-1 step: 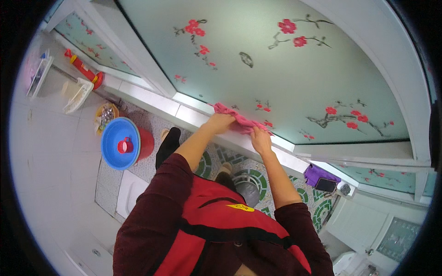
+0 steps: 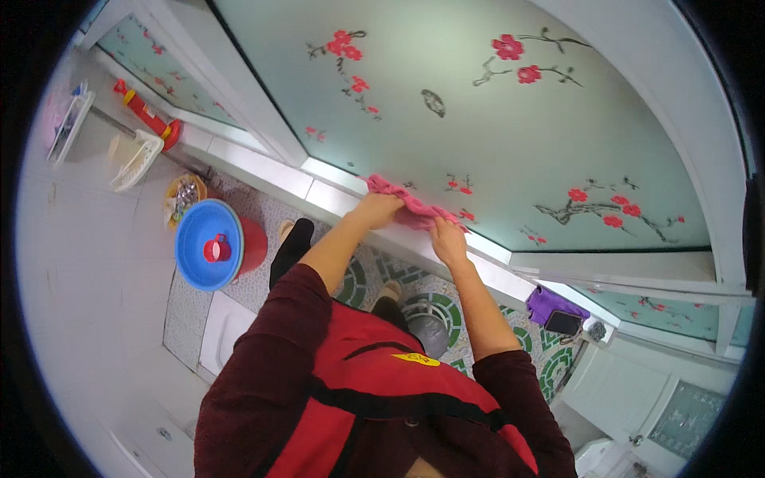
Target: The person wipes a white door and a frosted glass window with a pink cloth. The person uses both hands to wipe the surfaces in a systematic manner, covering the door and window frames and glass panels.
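A pink cloth (image 2: 410, 205) is stretched between my two hands, along the white window sill (image 2: 328, 196) and against the foot of the frosted pane (image 2: 446, 103) with its red blossom pattern. My left hand (image 2: 377, 210) is closed on the cloth's left part, its fingers partly hidden by the hand's back. At the other end, my right hand (image 2: 448, 240) grips the cloth with bent fingers.
On the left, a blue basin (image 2: 195, 267) holding a red mug (image 2: 216, 249) rests on a red bucket (image 2: 253, 243). To the right on the sill lie a purple cloth (image 2: 548, 303) and a phone (image 2: 564, 322). A grey bin (image 2: 430, 333) stands on the floor below me.
The view has shifted slightly, so the pane's pattern appears a little further right. Both hands keep hold of the pink cloth, almost unmoved.
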Available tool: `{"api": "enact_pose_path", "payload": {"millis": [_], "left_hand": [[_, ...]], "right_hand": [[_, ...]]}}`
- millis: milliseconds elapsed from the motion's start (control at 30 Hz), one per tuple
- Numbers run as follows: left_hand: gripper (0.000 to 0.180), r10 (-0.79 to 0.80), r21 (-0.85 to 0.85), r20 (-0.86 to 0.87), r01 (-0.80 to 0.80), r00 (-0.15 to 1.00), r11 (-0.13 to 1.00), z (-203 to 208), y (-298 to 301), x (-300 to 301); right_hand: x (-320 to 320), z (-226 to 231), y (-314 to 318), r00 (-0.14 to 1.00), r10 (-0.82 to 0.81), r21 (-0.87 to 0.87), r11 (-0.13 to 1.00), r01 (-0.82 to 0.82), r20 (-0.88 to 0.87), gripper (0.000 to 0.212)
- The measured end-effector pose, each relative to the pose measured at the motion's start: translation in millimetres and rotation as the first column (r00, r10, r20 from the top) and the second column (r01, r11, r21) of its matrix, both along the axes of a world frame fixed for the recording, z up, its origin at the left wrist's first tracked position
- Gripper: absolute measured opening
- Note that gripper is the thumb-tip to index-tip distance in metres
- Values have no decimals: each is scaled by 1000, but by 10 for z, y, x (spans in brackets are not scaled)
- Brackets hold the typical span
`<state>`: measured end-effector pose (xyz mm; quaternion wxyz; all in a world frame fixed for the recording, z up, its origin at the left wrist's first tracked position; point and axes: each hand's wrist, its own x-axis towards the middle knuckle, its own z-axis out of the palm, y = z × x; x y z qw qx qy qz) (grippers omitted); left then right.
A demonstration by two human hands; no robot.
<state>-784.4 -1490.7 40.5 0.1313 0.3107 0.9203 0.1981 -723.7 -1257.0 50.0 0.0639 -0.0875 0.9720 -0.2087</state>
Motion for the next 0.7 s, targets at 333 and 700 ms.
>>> {"api": "enact_pose_path", "payload": {"millis": [333,700], "left_hand": [[29,51,-140,21,-48,998,989,128,278,177],[34,43,304,-187,16,981,953,-368,1384,572]], "right_hand": [[138,-67,245,990,58,16,998,-57,-129,26],[590,-145,1154,956,-294,274,919,283,-3,42]]}}
